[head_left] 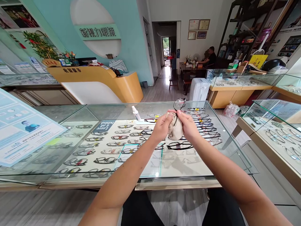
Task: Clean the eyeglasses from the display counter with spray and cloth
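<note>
Both my hands are raised over a glass display counter (235, 147). My left hand (162, 127) and my right hand (188, 124) are closed together on a beige cloth (176, 129) bunched between them. A pair of black-framed glasses (179, 103) sticks up from the cloth, one lens showing above my right thumb. The rest of the frame is hidden inside the cloth. A second pair of black glasses (180, 145) lies on the glass just below my hands.
A small white spray bottle (135, 113) stands on the counter left of my hands. Several rows of glasses fill the case under the glass. A leaflet stand (23, 131) is at the left. More glass cases stand right; a person sits at a far table (210, 56).
</note>
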`<action>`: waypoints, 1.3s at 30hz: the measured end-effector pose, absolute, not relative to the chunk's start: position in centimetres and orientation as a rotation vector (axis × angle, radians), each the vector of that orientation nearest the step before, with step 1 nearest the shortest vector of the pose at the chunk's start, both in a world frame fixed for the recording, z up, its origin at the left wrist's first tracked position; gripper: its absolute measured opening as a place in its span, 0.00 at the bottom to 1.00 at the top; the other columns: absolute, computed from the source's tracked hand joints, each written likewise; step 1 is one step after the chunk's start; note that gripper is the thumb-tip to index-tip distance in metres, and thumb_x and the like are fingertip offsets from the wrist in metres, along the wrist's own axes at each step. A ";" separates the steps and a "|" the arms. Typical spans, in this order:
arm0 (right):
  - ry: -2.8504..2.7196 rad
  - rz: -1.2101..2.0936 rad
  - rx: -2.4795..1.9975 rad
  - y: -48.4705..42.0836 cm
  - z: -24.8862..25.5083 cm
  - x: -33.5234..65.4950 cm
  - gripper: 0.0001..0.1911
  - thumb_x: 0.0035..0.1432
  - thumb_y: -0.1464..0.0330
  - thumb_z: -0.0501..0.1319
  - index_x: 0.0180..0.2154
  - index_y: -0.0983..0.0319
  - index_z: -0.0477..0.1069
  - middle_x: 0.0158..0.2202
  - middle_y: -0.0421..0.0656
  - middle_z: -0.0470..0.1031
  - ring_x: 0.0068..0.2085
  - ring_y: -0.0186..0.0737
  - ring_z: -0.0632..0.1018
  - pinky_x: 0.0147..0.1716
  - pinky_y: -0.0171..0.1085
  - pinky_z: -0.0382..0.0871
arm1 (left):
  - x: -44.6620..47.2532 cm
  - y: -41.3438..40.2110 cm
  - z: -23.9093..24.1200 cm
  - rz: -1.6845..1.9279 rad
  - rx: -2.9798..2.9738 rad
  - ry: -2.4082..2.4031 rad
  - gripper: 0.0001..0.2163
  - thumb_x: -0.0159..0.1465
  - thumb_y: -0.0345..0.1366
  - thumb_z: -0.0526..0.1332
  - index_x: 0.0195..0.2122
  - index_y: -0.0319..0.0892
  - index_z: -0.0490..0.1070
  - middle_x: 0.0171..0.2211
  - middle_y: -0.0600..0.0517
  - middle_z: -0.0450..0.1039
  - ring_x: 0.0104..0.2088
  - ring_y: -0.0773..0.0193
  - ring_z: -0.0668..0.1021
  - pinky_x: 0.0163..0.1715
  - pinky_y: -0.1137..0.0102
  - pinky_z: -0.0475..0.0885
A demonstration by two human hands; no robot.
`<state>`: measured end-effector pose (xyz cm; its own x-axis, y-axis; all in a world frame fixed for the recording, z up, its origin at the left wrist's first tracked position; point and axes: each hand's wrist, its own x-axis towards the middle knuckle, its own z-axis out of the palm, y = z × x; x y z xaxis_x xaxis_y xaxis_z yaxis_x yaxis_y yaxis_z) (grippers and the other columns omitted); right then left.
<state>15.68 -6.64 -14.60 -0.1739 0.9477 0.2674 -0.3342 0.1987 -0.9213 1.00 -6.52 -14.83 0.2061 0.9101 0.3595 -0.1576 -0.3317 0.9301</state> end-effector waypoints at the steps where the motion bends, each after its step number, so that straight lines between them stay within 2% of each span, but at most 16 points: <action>1: -1.194 1.338 -0.693 -6.5 -14.6 15.9 0.32 0.59 0.37 0.71 0.46 0.56 0.88 0.49 0.46 0.88 0.58 0.54 0.83 0.56 0.47 0.79 | 0.9 -6.5 -14.8 1.260 1.477 0.712 0.29 0.65 0.67 0.70 0.41 0.41 0.79 0.31 0.52 0.72 0.31 0.64 0.71 0.33 0.70 0.68; 3: -1.147 1.372 -0.689 -6.3 -14.6 16.0 0.32 0.58 0.37 0.72 0.46 0.56 0.88 0.49 0.47 0.88 0.53 0.53 0.84 0.53 0.46 0.79 | 0.8 -6.4 -14.9 1.165 1.499 0.655 0.28 0.64 0.64 0.73 0.47 0.41 0.79 0.35 0.51 0.76 0.34 0.62 0.74 0.36 0.70 0.71; 5: -1.167 1.330 -0.684 -6.3 -14.7 15.7 0.33 0.58 0.35 0.71 0.45 0.56 0.88 0.50 0.46 0.88 0.51 0.51 0.84 0.54 0.47 0.77 | 1.0 -6.4 -15.1 1.216 1.492 0.676 0.29 0.63 0.63 0.74 0.50 0.41 0.79 0.36 0.50 0.78 0.34 0.63 0.74 0.35 0.70 0.70; 8: -1.311 1.174 -0.685 -6.7 -14.8 15.2 0.32 0.61 0.34 0.68 0.41 0.54 0.89 0.49 0.45 0.87 0.50 0.50 0.81 0.61 0.50 0.73 | 1.4 -6.3 -15.5 1.413 1.432 0.790 0.29 0.66 0.66 0.70 0.43 0.40 0.80 0.29 0.54 0.72 0.29 0.66 0.69 0.30 0.70 0.65; 10: -1.399 1.081 -0.695 -6.8 -14.7 15.1 0.31 0.62 0.34 0.67 0.38 0.54 0.88 0.45 0.45 0.86 0.50 0.51 0.78 0.63 0.51 0.70 | 1.5 -6.1 -15.6 1.446 1.390 0.809 0.31 0.66 0.69 0.68 0.37 0.40 0.79 0.25 0.55 0.67 0.27 0.67 0.66 0.29 0.70 0.63; 13: -1.435 0.999 -0.717 -6.6 -14.3 15.8 0.31 0.62 0.35 0.67 0.38 0.54 0.89 0.42 0.45 0.83 0.52 0.51 0.78 0.64 0.51 0.69 | 1.3 -5.6 -15.6 1.360 1.321 0.745 0.32 0.61 0.71 0.71 0.37 0.41 0.80 0.25 0.54 0.71 0.27 0.66 0.70 0.28 0.70 0.67; 18: -1.403 0.991 -0.681 -5.9 -13.6 17.7 0.27 0.66 0.38 0.67 0.43 0.53 0.90 0.56 0.47 0.81 0.66 0.54 0.76 0.73 0.51 0.62 | 0.5 -4.7 -15.4 1.288 1.173 0.743 0.33 0.56 0.72 0.74 0.39 0.42 0.80 0.28 0.54 0.78 0.31 0.63 0.80 0.32 0.71 0.75; 21: -1.389 1.033 -0.672 -5.5 -13.5 18.3 0.27 0.66 0.39 0.67 0.44 0.53 0.90 0.62 0.48 0.78 0.70 0.56 0.73 0.74 0.53 0.63 | -0.1 -4.2 -15.3 1.311 1.080 0.789 0.35 0.53 0.72 0.75 0.40 0.43 0.80 0.27 0.53 0.80 0.33 0.59 0.84 0.31 0.69 0.77; 24: -1.414 1.050 -0.661 -5.3 -13.6 18.5 0.26 0.68 0.40 0.67 0.44 0.52 0.90 0.64 0.48 0.77 0.72 0.56 0.72 0.76 0.53 0.61 | -0.5 -3.8 -15.0 1.366 1.005 0.830 0.34 0.56 0.72 0.74 0.42 0.43 0.80 0.28 0.51 0.82 0.35 0.56 0.87 0.33 0.68 0.79; 30: -1.650 1.030 -0.715 -5.6 -13.5 18.5 0.27 0.68 0.39 0.65 0.41 0.51 0.91 0.72 0.46 0.72 0.78 0.59 0.63 0.80 0.55 0.47 | -0.7 -3.6 -14.6 1.491 0.968 0.862 0.32 0.61 0.70 0.71 0.42 0.42 0.79 0.33 0.49 0.84 0.39 0.56 0.87 0.37 0.67 0.80; 32: -1.708 1.038 -0.714 -5.7 -13.6 18.3 0.28 0.67 0.38 0.65 0.39 0.51 0.91 0.69 0.46 0.75 0.76 0.60 0.65 0.79 0.54 0.48 | -0.6 -3.6 -14.6 1.502 0.990 0.842 0.32 0.61 0.70 0.71 0.41 0.42 0.79 0.33 0.49 0.84 0.40 0.56 0.87 0.38 0.67 0.79; 34: -1.734 1.053 -0.723 -5.7 -13.7 18.1 0.29 0.66 0.37 0.65 0.38 0.52 0.91 0.62 0.48 0.79 0.70 0.59 0.71 0.76 0.55 0.54 | -0.7 -3.5 -14.8 1.510 1.032 0.821 0.32 0.61 0.71 0.71 0.39 0.43 0.79 0.32 0.50 0.83 0.40 0.56 0.86 0.38 0.68 0.78; 39: -1.735 1.123 -0.786 -5.7 -14.1 17.5 0.34 0.62 0.33 0.66 0.37 0.55 0.90 0.42 0.46 0.82 0.51 0.53 0.78 0.60 0.50 0.68 | -1.1 -3.3 -15.5 1.462 1.168 0.808 0.32 0.60 0.72 0.71 0.38 0.43 0.79 0.27 0.54 0.77 0.33 0.62 0.81 0.35 0.70 0.75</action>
